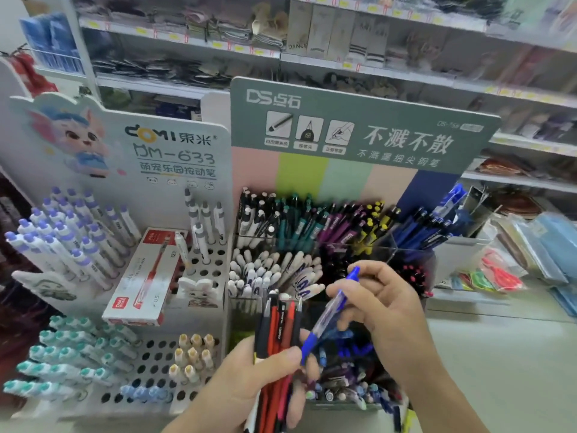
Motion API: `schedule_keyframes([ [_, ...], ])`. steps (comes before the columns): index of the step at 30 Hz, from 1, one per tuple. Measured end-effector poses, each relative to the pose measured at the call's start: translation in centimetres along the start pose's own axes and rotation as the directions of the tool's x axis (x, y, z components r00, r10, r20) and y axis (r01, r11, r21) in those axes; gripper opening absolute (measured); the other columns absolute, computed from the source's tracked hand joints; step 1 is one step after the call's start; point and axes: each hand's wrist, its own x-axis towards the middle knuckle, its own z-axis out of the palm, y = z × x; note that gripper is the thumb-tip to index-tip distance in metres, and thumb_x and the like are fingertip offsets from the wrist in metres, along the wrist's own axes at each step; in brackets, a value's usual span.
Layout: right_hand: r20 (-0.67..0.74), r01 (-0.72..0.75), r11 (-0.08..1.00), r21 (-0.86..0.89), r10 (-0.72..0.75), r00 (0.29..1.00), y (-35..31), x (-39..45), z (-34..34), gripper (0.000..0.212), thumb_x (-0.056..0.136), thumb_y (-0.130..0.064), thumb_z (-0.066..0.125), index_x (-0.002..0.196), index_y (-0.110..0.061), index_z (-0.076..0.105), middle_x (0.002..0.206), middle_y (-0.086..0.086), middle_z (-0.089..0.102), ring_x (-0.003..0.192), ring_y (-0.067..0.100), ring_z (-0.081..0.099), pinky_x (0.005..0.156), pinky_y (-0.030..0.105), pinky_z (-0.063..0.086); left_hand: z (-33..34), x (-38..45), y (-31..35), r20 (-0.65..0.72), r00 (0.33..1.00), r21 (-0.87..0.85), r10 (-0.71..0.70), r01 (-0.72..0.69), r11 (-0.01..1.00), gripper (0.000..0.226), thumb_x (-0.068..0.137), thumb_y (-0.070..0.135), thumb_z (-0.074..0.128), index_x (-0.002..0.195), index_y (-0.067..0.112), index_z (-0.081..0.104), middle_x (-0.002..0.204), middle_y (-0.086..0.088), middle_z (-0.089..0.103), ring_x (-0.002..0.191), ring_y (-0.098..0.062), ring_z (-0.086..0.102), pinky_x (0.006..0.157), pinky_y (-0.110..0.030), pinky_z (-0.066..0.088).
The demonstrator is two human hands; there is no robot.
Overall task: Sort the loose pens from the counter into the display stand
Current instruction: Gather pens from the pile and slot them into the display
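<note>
I see one blue pen: clear barrel, blue grip, blue clicker, lying tilted with the clicker up and away from me. My right hand is closed on its upper barrel with thumb and fingers; the grip end touches my left thumb. My left hand is wrapped around a bundle of red and black pens held upright, just left of the blue pen.

Both hands are in front of the green stand, whose header reads "DS" with white Chinese characters. Its compartments behind my hands hold white, teal, purple, yellow and dark blue pens, grouped by colour; the ones below my hands hold mixed pens.

Left of the green stand is a white stand marked "DOMI" and "DM-633". A white-and-red box lies on it. The desk runs right of the green stand.
</note>
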Motion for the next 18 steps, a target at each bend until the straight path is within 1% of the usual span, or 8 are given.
schedule_keyframes([
  [1, -0.104, 0.034, 0.999, 0.021, -0.032, 0.994, -0.2, -0.5, -0.3, 0.039, 0.075, -0.023, 0.072, 0.106, -0.003, 0.059, 0.085, 0.019, 0.076, 0.06, 0.028, 0.063, 0.055, 0.032, 0.056, 0.2, 0.0, -0.2, 0.018, 1.0, 0.033, -0.015, 0.015, 0.999, 0.041, 0.078, 0.021, 0.078, 0.105, -0.005, 0.064, 0.079, -0.022, 0.066, 0.045, -0.027, 0.058, 0.047, -0.028, 0.049],
  [3, -0.213, 0.101, 0.995, -0.009, -0.1, 0.972, -0.3, -1.8, -0.7, 0.041, 0.075, -0.023, 0.073, 0.11, -0.008, 0.058, 0.083, 0.02, 0.074, 0.057, 0.03, 0.065, 0.055, 0.033, 0.057, 0.5, 0.2, -0.8, 0.019, 0.999, 0.082, -0.049, 0.047, 0.996, 0.039, 0.084, 0.019, 0.072, 0.106, -0.009, 0.056, 0.071, -0.016, 0.065, 0.045, -0.025, 0.056, 0.047, -0.026, 0.047],
  [6, -0.312, 0.155, 0.988, -0.023, -0.155, 0.938, 0.3, -3.5, -1.0, 0.042, 0.073, -0.025, 0.074, 0.108, -0.008, 0.059, 0.081, 0.02, 0.074, 0.057, 0.034, 0.068, 0.052, 0.032, 0.057, 0.7, 0.9, -1.5, -0.081, 0.995, 0.073, -0.054, 0.06, 0.996, 0.057, 0.069, 0.021, 0.082, 0.112, -0.009, 0.057, 0.074, -0.021, 0.062, 0.042, -0.027, 0.053, 0.044, -0.03, 0.047],
  [8, -0.386, 0.159, 0.987, -0.014, -0.152, 0.91, 0.7, -4.0, -1.7, 0.037, 0.074, -0.02, 0.074, 0.104, -0.003, 0.059, 0.081, 0.017, 0.076, 0.058, 0.034, 0.069, 0.051, 0.031, 0.057, 0.9, 1.3, -1.7, -0.145, 0.989, 0.044, -0.041, 0.048, 0.998, 0.061, 0.064, 0.02, 0.083, 0.112, -0.008, 0.059, 0.072, -0.021, 0.06, 0.041, -0.027, 0.052, 0.042, -0.032, 0.047],
  [10, -0.462, 0.15, 0.988, 0.037, -0.116, 0.879, 0.9, -4.1, -2.5, 0.032, 0.077, -0.018, 0.071, 0.101, 0.001, 0.059, 0.083, 0.015, 0.077, 0.061, 0.031, 0.072, 0.053, 0.03, 0.058, 1.3, 1.4, -1.9, -0.19, 0.981, -0.034, -0.036, 0.031, 0.999, 0.054, 0.068, 0.013, 0.078, 0.115, -0.008, 0.059, 0.07, -0.02, 0.058, 0.042, -0.028, 0.051, 0.043, -0.033, 0.047],
  [13, -0.577, 0.163, 0.983, 0.082, -0.086, 0.812, 1.1, -4.2, -3.7, 0.024, 0.081, -0.021, 0.069, 0.096, -0.006, 0.057, 0.085, 0.011, 0.079, 0.07, 0.026, 0.075, 0.06, 0.028, 0.06, 1.7, 1.6, -2.4, -0.245, 0.968, -0.143, -0.047, 0.012, 0.99, 0.054, 0.07, 0.01, 0.07, 0.12, -0.005, 0.058, 0.075, -0.021, 0.057, 0.05, -0.031, 0.055, 0.047, -0.037, 0.05],
  [16, -0.626, 0.165, 0.985, 0.041, -0.103, 0.773, 1.2, -4.4, -4.5, 0.02, 0.082, -0.022, 0.069, 0.094, -0.012, 0.058, 0.084, 0.009, 0.079, 0.071, 0.025, 0.075, 0.064, 0.029, 0.062, 2.0, 1.2, -2.8, -0.272, 0.961, -0.134, -0.055, 0.019, 0.991, 0.058, 0.068, 0.005, 0.07, 0.123, -0.003, 0.055, 0.077, -0.023, 0.06, 0.058, -0.035, 0.061, 0.052, -0.042, 0.055],
  [18, -0.602, 0.147, 0.989, 0.013, -0.109, 0.791, 1.6, -4.8, -4.8, 0.018, 0.081, -0.017, 0.072, 0.092, -0.01, 0.06, 0.086, 0.009, 0.078, 0.067, 0.028, 0.074, 0.062, 0.029, 0.061, 1.8, 0.7, -2.9, -0.282, 0.958, -0.129, -0.061, 0.025, 0.991, 0.059, 0.07, 0.003, 0.08, 0.123, -0.002, 0.054, 0.076, -0.024, 0.06, 0.058, -0.036, 0.062, 0.053, -0.043, 0.056],
])
